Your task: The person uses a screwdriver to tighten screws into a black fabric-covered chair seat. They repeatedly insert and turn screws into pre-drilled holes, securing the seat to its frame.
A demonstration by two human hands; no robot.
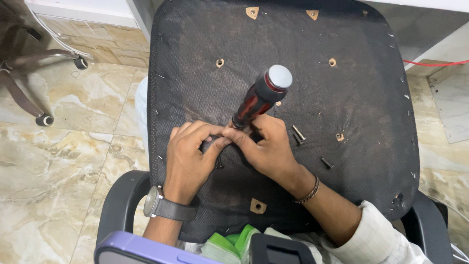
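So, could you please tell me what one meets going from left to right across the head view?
Chair-base castor → wristwatch → left hand → screwdriver → loose bolt beside the right hand → second loose bolt → red cable.

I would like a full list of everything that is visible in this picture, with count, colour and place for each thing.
Seat panel: one, black fabric underside with mounting holes, fills the middle.
Screwdriver: one, red and black handle with silver cap, upright at the panel's centre.
Loose screws: about three, dark metal, on the panel right of the hands.
Chair armrests: two, black, lower left and lower right.
Chair base with wheels: one, dark, upper left on the floor.
Cable: one, red, upper right.
Floor: beige marble tiles.
Left hand: wristwatch on the wrist, fingers at the screwdriver's lower end.
Right hand: bracelet on the wrist, gripping the screwdriver's lower end.
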